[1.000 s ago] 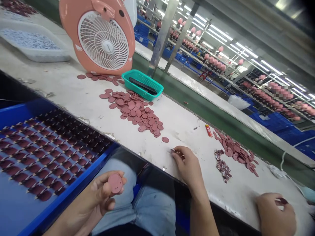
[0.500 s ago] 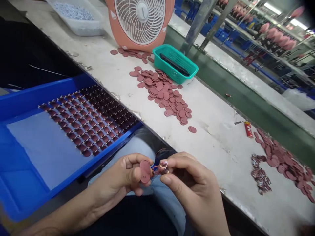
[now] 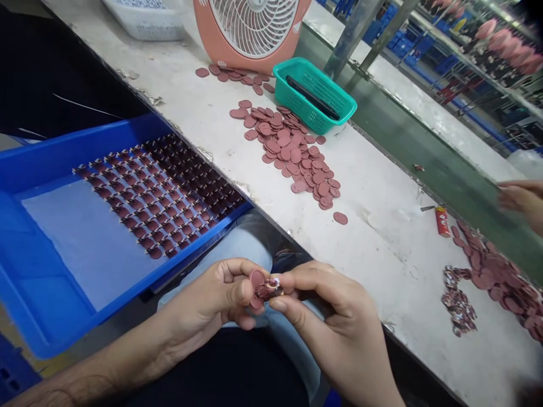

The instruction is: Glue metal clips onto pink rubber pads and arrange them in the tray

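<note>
My left hand (image 3: 216,299) pinches a dark pink oval disc (image 3: 256,278) between thumb and fingers, over my lap. My right hand (image 3: 328,319) meets it from the right, its fingertips closed on a small printed sticker piece (image 3: 271,288) pressed against the disc. Both hands are below the table's front edge. A blue tray (image 3: 51,282) to my left holds several neat rows of finished discs (image 3: 163,198). A loose pile of the same pink discs (image 3: 292,152) lies on the white table (image 3: 382,243).
A green basket (image 3: 316,96) with a dark tool and a pink fan (image 3: 252,28) stand at the back. At the right lie more discs (image 3: 496,271), a heap of stickers (image 3: 458,302) and a red tube (image 3: 442,220). Another person's hand (image 3: 520,198) reaches in at far right.
My right hand came off the table with a sticker piece and joined the left hand over my lap; sticker and disc are now pressed together. Another person's hand appeared at the right.
</note>
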Action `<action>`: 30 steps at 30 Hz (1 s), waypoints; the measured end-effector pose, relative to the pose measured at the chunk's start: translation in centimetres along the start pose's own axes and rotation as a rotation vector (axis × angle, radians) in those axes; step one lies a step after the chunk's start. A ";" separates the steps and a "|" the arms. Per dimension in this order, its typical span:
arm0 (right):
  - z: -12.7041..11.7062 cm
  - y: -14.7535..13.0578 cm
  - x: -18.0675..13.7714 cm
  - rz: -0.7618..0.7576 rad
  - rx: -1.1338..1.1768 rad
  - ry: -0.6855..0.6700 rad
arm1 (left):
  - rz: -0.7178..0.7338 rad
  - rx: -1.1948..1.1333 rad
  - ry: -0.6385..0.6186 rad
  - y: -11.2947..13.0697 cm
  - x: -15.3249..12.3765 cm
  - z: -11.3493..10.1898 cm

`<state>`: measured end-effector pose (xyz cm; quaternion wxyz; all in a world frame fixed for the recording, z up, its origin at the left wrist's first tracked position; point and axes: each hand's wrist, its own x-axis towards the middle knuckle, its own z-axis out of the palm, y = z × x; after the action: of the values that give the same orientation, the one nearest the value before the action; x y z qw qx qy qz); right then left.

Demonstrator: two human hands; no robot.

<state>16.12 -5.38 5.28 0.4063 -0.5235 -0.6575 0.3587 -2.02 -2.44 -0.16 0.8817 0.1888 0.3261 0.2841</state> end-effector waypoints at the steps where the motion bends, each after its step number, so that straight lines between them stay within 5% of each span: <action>1: 0.0 0.0 0.0 -0.005 -0.008 -0.002 | 0.000 -0.001 -0.002 0.0 0.0 -0.1; 24: 0.2 -0.4 0.9 -0.152 -0.138 -0.063 | -0.054 -0.039 0.101 -0.2 -0.1 -0.5; 30: -0.2 -0.6 0.3 -0.168 -0.073 -0.115 | 0.006 -0.080 0.017 0.0 -0.6 -0.1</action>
<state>16.01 -5.24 5.92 0.3771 -0.4597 -0.7338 0.3287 -2.46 -2.84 0.04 0.8848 0.1523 0.3212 0.3012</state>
